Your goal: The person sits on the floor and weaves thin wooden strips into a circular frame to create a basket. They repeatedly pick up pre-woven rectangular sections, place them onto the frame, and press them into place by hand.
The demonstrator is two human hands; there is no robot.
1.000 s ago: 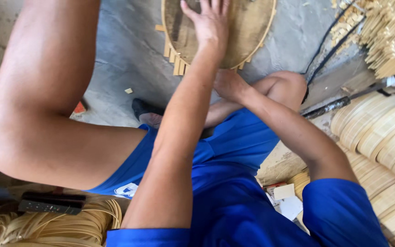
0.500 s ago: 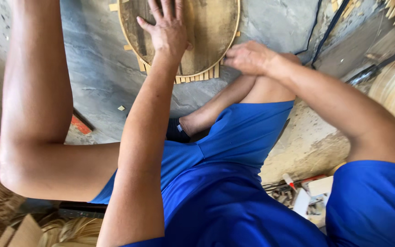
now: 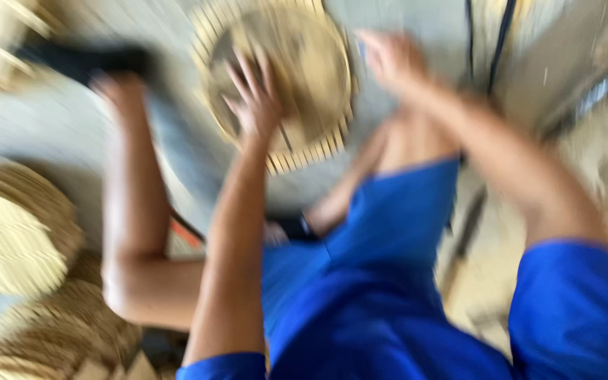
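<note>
Frame heavily blurred; detail is limited. A round woven bamboo tray (image 3: 283, 77), with loose strip ends fanning out along its lower rim, is seen at the 12 o'clock part of the view, lying on the grey concrete floor (image 3: 58, 134) in front of the seated person. The left hand (image 3: 255, 98) is laid flat on the tray's face near its centre, fingers spread apart and pressing down, not clamped round anything. The right hand (image 3: 388, 60) is placed at the tray's 3 o'clock edge; whether it is closed on the rim or merely beside it cannot be told through the blur. A bare knee and shin (image 3: 131, 211) are noted at 9 o'clock of the tray, with a dark sandal or foot (image 3: 82, 60) at 10 o'clock. Blue shorts (image 3: 381, 281) fill the 6 o'clock ground. Stacks of finished woven discs (image 3: 19, 232) are piled at 8 o'clock, well apart from the tray. Dark cables (image 3: 487, 49) are run along the floor at 2 o'clock. Risks, as judged: the unbound strip ends at the lower rim look liable to spring loose or splay if the flat pressure of the left hand is eased, and the weave could be skewed if the tray is turned under uneven pressure. Fingers could be nicked by sharp strip edges where the right hand meets the rim. The cables nearby could be snagged by the tray's protruding ends.
</note>
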